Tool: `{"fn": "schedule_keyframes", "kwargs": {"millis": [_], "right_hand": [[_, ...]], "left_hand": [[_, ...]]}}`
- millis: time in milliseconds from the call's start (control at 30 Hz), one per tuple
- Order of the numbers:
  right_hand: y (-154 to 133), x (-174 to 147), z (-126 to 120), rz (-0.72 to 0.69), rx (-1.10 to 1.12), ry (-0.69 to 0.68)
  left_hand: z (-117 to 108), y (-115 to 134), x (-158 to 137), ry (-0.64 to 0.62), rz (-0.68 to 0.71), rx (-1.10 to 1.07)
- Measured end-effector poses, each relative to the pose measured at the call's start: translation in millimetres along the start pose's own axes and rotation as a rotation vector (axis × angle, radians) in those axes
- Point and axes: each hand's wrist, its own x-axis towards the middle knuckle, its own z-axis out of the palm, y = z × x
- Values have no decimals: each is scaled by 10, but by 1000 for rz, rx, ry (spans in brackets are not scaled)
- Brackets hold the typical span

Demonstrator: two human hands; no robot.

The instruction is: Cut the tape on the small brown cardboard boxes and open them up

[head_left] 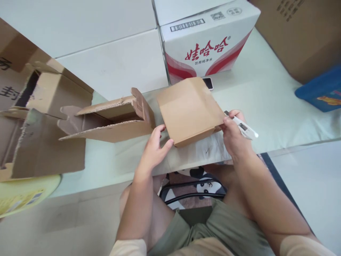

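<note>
A brown cardboard box (189, 106) sits on the cloth-covered table (269, 106) in front of me, its broad plain face turned up. My left hand (156, 147) grips its near left corner, thumb at the front edge and fingers along the left side. At the box's right corner, my right hand (234, 131) holds a white utility knife (245, 128) that points away from the box at one end. Its thumb also presses on the box corner. Left of the box lies an open cardboard box (117, 122) with raised, torn-edged flaps.
White cartons (112, 60) and a red-printed water carton (205, 49) stand along the back. A phone (208, 83) lies behind the box. More open cardboard boxes (50, 142) are at left, above a yellow item (29, 193). A blue object (319, 90) and a large brown carton (306, 35) are at right.
</note>
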Motion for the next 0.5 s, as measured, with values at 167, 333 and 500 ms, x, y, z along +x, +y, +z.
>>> {"fn": "schedule_keyframes", "kwargs": {"millis": [167,333,500], "right_hand": [[-34,-36,21,69,154,6],[-36,-68,43,71,163,-52],[-52,-84,32,72,113,-75]], "left_hand": [[-17,63,23,-26,-52,8],[-65,166,41,-85,-68,35],[-84,227,38,-118,-97,67]]}}
